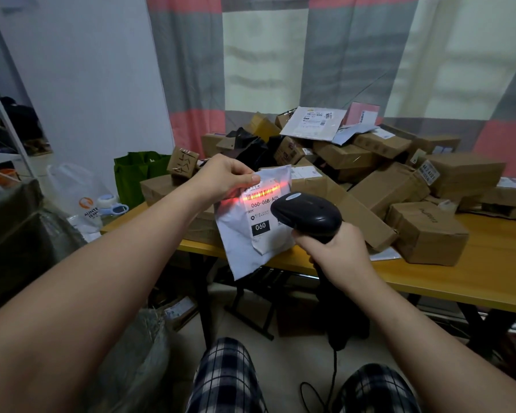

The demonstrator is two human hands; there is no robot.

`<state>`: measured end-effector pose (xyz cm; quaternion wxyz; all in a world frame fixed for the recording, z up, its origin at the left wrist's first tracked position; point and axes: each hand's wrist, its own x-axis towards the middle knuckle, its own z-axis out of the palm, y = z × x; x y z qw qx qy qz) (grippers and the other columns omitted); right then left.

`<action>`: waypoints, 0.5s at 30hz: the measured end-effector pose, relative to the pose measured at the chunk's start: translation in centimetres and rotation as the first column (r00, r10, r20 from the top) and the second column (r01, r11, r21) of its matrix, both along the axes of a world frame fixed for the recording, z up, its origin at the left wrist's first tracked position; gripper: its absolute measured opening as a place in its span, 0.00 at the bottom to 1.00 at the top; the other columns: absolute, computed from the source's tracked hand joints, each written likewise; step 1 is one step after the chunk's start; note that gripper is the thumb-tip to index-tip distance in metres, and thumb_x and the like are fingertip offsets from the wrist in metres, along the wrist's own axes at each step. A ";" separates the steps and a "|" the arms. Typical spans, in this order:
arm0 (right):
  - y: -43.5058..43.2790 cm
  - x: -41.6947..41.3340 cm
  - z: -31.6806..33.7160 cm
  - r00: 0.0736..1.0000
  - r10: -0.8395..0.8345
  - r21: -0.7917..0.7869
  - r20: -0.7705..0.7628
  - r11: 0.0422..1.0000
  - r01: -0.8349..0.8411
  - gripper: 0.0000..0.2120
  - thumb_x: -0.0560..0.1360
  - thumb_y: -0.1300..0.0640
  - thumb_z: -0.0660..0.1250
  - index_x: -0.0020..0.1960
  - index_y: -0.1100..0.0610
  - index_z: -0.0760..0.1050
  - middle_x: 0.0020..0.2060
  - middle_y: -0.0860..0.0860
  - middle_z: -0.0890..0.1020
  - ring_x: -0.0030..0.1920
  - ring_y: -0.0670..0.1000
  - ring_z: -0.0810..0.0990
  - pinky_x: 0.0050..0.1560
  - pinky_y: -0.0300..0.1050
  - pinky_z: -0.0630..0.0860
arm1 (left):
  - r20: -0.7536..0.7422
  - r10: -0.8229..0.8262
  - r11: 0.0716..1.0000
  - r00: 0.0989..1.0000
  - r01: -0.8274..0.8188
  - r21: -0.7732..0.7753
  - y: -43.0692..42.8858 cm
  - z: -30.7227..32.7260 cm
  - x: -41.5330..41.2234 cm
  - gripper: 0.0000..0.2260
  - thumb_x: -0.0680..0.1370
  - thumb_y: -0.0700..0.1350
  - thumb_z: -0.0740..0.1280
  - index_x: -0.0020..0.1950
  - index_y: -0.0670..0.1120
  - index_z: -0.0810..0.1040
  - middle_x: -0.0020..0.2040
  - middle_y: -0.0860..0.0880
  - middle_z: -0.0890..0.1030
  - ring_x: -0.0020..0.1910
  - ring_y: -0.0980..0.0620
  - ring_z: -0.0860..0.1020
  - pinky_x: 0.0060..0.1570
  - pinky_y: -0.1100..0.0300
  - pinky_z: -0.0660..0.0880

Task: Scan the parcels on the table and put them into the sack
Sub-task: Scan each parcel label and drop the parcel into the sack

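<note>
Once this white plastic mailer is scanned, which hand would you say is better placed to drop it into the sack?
Left hand: it pinches the white plastic mailer; the right hand grips the black handheld scanner.

Cannot read fine print on mailer (242,248): too small. Cannot see its label's lower right corner behind scanner (306,214). Cannot follow table (474,278) or outermost box (514,198) past right edge.
</note>
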<state>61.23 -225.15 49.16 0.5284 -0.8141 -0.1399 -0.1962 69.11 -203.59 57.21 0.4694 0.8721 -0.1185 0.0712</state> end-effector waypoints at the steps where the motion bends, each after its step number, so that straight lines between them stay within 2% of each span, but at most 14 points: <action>1: 0.0 0.0 0.0 1.000 0.004 0.006 -0.010 1.000 -0.004 0.07 0.69 0.53 0.74 0.37 0.46 0.77 0.26 0.44 0.80 0.31 0.44 0.80 0.34 0.46 0.76 | 0.011 0.004 1.000 1.000 -0.004 0.006 0.0 0.0 0.1 0.03 0.75 0.45 0.71 0.42 0.47 0.83 0.34 0.50 0.85 0.34 0.57 0.82 0.30 0.66 0.76; 4: -0.1 -0.1 0.0 1.000 0.012 0.032 -0.023 0.999 -0.011 0.04 0.70 0.54 0.74 0.38 0.51 0.79 0.26 0.50 0.79 0.31 0.49 0.80 0.36 0.53 0.78 | 0.048 0.024 0.999 0.999 -0.026 0.030 -0.1 -0.1 0.2 0.03 0.74 0.46 0.72 0.42 0.48 0.84 0.36 0.49 0.85 0.36 0.54 0.83 0.38 0.60 0.80; 6: 0.0 -0.3 0.0 1.000 0.023 0.059 -0.016 0.998 -0.022 0.04 0.70 0.56 0.74 0.38 0.52 0.80 0.27 0.50 0.79 0.31 0.49 0.80 0.38 0.56 0.78 | 0.058 0.021 0.999 0.998 -0.023 0.049 -0.2 -0.1 0.0 0.03 0.74 0.46 0.72 0.43 0.48 0.84 0.37 0.49 0.85 0.38 0.53 0.83 0.40 0.59 0.80; 9: 0.2 -0.6 0.1 0.997 0.076 0.084 0.011 0.993 -0.077 0.06 0.70 0.57 0.75 0.41 0.48 0.80 0.32 0.50 0.82 0.35 0.47 0.81 0.41 0.56 0.79 | 0.123 0.000 0.990 0.992 -0.017 0.137 -0.2 0.3 -0.6 0.03 0.74 0.47 0.72 0.42 0.50 0.84 0.35 0.55 0.84 0.34 0.63 0.80 0.34 0.68 0.75; 11: 0.5 -0.5 0.1 0.991 0.129 0.089 0.025 0.988 -0.130 0.09 0.70 0.57 0.75 0.46 0.45 0.79 0.36 0.48 0.83 0.38 0.45 0.81 0.42 0.51 0.80 | 0.227 -0.022 0.972 0.974 -0.032 0.231 0.1 0.6 -1.6 0.04 0.75 0.47 0.72 0.40 0.52 0.83 0.30 0.61 0.81 0.32 0.68 0.77 0.30 0.76 0.68; 12: 0.8 -0.3 0.1 0.988 0.152 0.085 0.026 0.984 -0.154 0.10 0.70 0.56 0.75 0.47 0.45 0.80 0.36 0.45 0.83 0.39 0.43 0.81 0.41 0.46 0.79 | 0.293 -0.024 0.957 0.956 -0.063 0.284 0.5 0.7 -2.1 0.03 0.75 0.46 0.72 0.41 0.51 0.83 0.29 0.62 0.79 0.32 0.68 0.76 0.31 0.76 0.67; 13: 1.2 0.0 0.0 0.985 0.172 0.084 0.028 0.981 -0.174 0.10 0.69 0.56 0.76 0.48 0.46 0.80 0.35 0.42 0.83 0.39 0.41 0.81 0.40 0.39 0.77 | 0.364 -0.025 0.936 0.931 -0.106 0.335 1.0 0.7 -2.7 0.03 0.75 0.46 0.71 0.43 0.49 0.84 0.30 0.62 0.78 0.34 0.67 0.76 0.33 0.75 0.67; 15: 2.5 0.6 -0.3 0.979 0.199 0.095 0.037 0.975 -0.202 0.11 0.68 0.56 0.76 0.49 0.47 0.79 0.36 0.37 0.82 0.42 0.36 0.80 0.41 0.30 0.73 | 0.486 -0.016 0.887 0.874 -0.212 0.411 2.4 0.2 -4.0 0.05 0.75 0.45 0.71 0.47 0.46 0.85 0.36 0.57 0.79 0.38 0.61 0.76 0.39 0.67 0.68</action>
